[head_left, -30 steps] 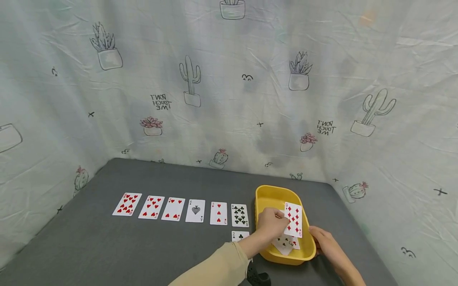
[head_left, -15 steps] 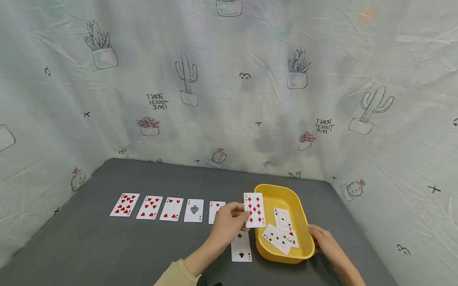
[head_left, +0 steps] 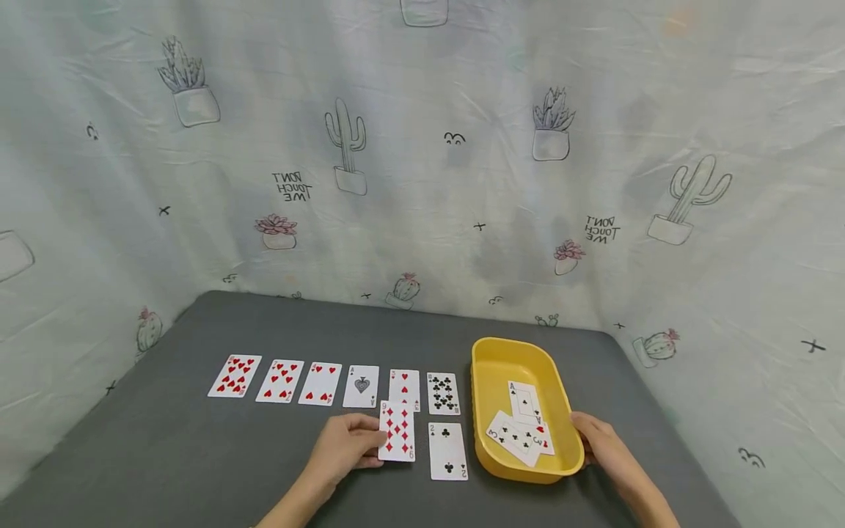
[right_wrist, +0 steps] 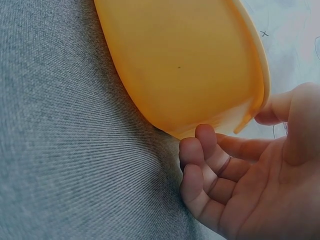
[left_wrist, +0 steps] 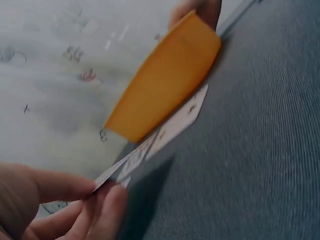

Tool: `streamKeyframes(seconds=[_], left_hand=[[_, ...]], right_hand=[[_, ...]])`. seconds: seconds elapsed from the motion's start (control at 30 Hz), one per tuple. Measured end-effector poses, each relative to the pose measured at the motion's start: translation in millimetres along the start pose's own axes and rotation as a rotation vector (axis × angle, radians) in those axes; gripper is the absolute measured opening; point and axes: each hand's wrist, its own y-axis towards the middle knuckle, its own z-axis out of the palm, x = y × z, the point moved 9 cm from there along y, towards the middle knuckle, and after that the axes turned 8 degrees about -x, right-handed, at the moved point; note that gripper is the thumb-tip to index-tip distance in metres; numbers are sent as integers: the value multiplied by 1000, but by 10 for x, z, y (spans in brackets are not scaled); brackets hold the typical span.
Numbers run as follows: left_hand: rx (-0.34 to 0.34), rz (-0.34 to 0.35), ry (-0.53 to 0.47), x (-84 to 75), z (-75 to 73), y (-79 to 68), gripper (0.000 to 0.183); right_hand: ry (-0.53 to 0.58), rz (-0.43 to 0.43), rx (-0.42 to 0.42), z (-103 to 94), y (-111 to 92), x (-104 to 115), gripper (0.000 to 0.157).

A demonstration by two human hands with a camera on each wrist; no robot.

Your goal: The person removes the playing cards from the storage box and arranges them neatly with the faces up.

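Observation:
My left hand (head_left: 346, 447) pinches the nine of diamonds card (head_left: 397, 433) by its left edge, between thumb and fingers. The card is held above the table, its top overlapping a hearts card (head_left: 404, 385) in this view; the left wrist view shows it nearly edge-on, with a shadow below. My right hand (head_left: 602, 444) grips the right side of the yellow tray (head_left: 485, 352). In the right wrist view its thumb is at the rim and its fingers (right_wrist: 192, 182) lie against the outer wall. Several loose cards (head_left: 515, 438) lie face up in the tray, including an ace.
A row of face-up cards runs left from the tray: a clubs card (head_left: 444, 394), an ace of spades (head_left: 360, 386), a four of hearts (head_left: 320, 383) and others. The two of clubs (head_left: 448, 451) lies below the row's right end. Patterned cloth (head_left: 422, 183) walls the grey table (head_left: 165, 447).
My left hand has carried the nine of diamonds out of the tray and leftward, past the two of clubs. The right hand stays at the tray.

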Motion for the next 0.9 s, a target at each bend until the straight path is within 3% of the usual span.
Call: streamKeyframes(seconds=[0.27, 0.43, 0.9], left_hand=[[34, -54, 31, 143, -15, -25, 19], [40, -49, 18, 145, -25, -28, 17], [-28, -13, 54, 108, -24, -40, 14]], right_hand=[[-10, 14, 4, -10, 38, -80, 50], [-19, 9, -5, -20, 44, -68, 52], [-46, 23, -18, -22, 37, -90, 50]])
